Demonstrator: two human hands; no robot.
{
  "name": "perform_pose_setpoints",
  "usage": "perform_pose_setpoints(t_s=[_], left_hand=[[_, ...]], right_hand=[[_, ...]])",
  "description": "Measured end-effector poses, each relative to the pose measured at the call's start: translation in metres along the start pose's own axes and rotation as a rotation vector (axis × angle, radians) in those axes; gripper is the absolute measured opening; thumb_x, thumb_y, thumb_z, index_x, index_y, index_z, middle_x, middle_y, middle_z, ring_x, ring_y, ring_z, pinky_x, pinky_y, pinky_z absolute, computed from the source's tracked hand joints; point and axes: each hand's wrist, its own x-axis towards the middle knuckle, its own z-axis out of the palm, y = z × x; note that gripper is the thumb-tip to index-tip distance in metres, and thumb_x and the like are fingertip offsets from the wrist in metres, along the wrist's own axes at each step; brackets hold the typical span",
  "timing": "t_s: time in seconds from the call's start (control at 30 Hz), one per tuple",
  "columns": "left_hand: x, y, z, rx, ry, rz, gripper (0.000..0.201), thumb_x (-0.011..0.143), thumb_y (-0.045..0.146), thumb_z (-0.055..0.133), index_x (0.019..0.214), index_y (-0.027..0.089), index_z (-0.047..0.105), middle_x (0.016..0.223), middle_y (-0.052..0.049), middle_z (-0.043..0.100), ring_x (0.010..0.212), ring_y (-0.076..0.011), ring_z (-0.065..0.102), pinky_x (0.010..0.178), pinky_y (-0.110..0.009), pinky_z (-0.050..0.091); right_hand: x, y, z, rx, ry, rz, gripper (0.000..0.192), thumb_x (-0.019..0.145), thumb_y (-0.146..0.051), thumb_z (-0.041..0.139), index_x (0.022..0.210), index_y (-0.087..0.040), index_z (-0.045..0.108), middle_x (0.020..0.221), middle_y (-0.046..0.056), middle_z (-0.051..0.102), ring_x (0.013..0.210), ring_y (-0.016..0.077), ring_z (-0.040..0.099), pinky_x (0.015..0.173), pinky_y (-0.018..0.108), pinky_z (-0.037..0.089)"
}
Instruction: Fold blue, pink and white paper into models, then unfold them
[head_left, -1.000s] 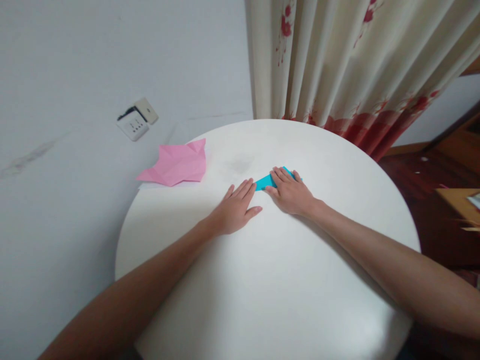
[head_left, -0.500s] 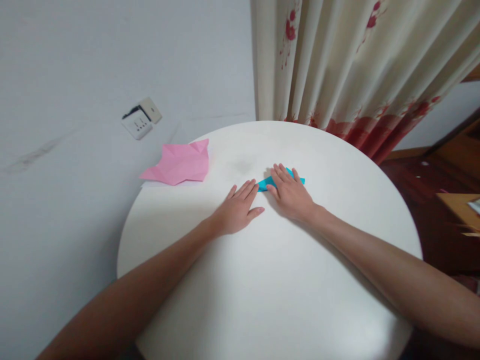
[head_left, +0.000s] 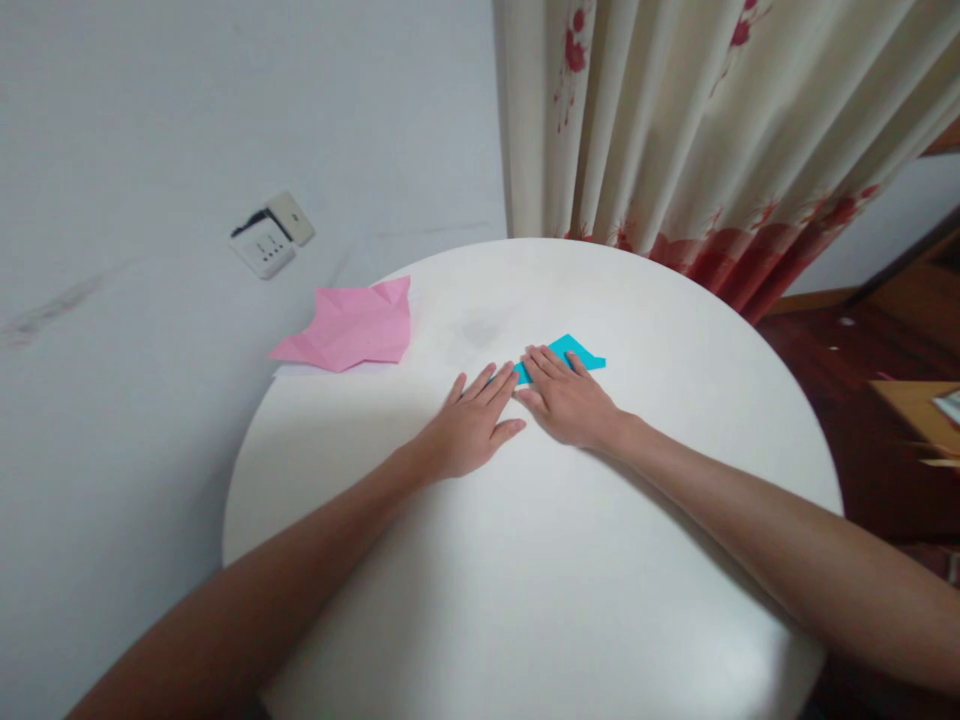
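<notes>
A folded piece of blue paper (head_left: 568, 347) lies flat on the round white table (head_left: 540, 560). My left hand (head_left: 472, 422) rests palm down at its left end, fingers stretched out over the paper's tip and the thumb apart on the table. Across the middle of the paper lies my right hand (head_left: 566, 395), also flat with its fingers extended. The two hands are close beside each other. Beyond the right hand's fingers the paper's pointed upper part and its narrow right end show; the rest is hidden under the hands.
A creased pink sheet (head_left: 356, 327) sits on white paper (head_left: 300, 370) at the table's left edge, by the wall. Sockets (head_left: 264, 245) are on that wall. A floral curtain (head_left: 675, 130) hangs behind the table, and a wooden surface (head_left: 919, 410) stands at the right.
My right hand has slid left along the blue paper toward my left hand, uncovering more of its right part. My left hand stays nearly in place.
</notes>
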Motion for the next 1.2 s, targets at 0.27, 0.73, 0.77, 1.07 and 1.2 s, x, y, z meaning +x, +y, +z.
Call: perform_pose_setpoints(t_s=[0.27, 0.73, 0.77, 1.07, 1.2], left_hand=[[0.000, -0.002, 0.001, -0.014, 0.005, 0.002, 0.067, 0.101, 0.052, 0.028, 0.157, 0.017, 0.017, 0.165, -0.013, 0.015, 0.153, -0.0299, 0.012, 0.118, -0.059, 0.018], [-0.001, -0.002, 0.003, 0.000, 0.015, 0.001, 0.067, 0.101, 0.054, 0.025, 0.157, 0.018, 0.017, 0.164, -0.013, 0.017, 0.153, -0.0275, 0.012, 0.120, -0.054, 0.016], [-0.001, -0.002, 0.004, 0.000, 0.016, -0.003, 0.067, 0.101, 0.054, 0.025, 0.157, 0.019, 0.017, 0.164, -0.013, 0.017, 0.153, -0.0275, 0.012, 0.120, -0.055, 0.016], [-0.004, 0.007, -0.002, 0.064, 0.037, -0.082, 0.072, 0.100, 0.055, 0.028, 0.157, 0.012, 0.017, 0.164, -0.014, 0.018, 0.152, -0.0276, 0.017, 0.119, -0.056, 0.022], [-0.012, 0.010, -0.008, 0.127, 0.011, -0.150, 0.075, 0.098, 0.059, 0.030, 0.154, 0.008, 0.025, 0.162, -0.020, 0.021, 0.151, -0.0315, 0.021, 0.117, -0.059, 0.023]], right_hand=[[0.009, 0.042, 0.000, -0.019, 0.081, 0.310, 0.080, 0.099, -0.060, 0.008, 0.153, -0.006, 0.030, 0.160, 0.021, 0.027, 0.149, 0.0356, 0.022, 0.116, 0.065, 0.014], [0.002, -0.005, 0.002, -0.002, 0.029, -0.028, 0.065, 0.103, -0.047, 0.016, 0.154, -0.010, 0.030, 0.161, 0.014, 0.027, 0.151, 0.0272, 0.019, 0.121, 0.054, 0.013], [0.001, -0.006, 0.003, 0.002, 0.006, -0.038, 0.065, 0.103, -0.048, 0.017, 0.154, -0.011, 0.031, 0.161, 0.013, 0.028, 0.151, 0.0271, 0.020, 0.121, 0.053, 0.014], [0.001, -0.003, 0.002, -0.010, -0.011, -0.034, 0.068, 0.102, -0.051, 0.019, 0.155, -0.010, 0.029, 0.162, 0.012, 0.026, 0.151, 0.0281, 0.019, 0.121, 0.053, 0.016], [0.000, -0.004, 0.001, -0.014, -0.008, -0.039, 0.068, 0.102, -0.052, 0.019, 0.155, -0.010, 0.030, 0.161, 0.013, 0.027, 0.151, 0.0288, 0.020, 0.121, 0.054, 0.017]])
